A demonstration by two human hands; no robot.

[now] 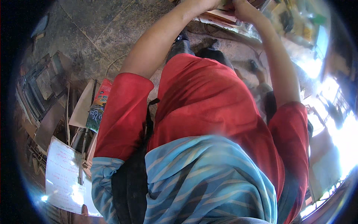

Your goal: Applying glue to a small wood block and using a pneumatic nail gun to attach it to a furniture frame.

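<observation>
Both my arms reach away from my red shirt (209, 97) toward the top edge of the view. My left hand (213, 3) is mostly cut off by that edge, with only the wrist and the heel of the hand showing. My right hand (242, 10) sits beside it with its fingers curled. Between the two hands is a small object (225, 5), too cropped to identify. Just below them lies a flat pale board (220, 16) on a workbench edge. A blue striped cloth (209, 179) hangs over my chest.
Stone floor (100, 30) spreads at the upper left. A colourful printed packet (99, 108), a white written sheet (63, 179) and dark metal frames (41, 86) lie at the left. Dark shoes (181, 45) stand under the bench. A cluttered bench (294, 22) and bright daylight fill the right.
</observation>
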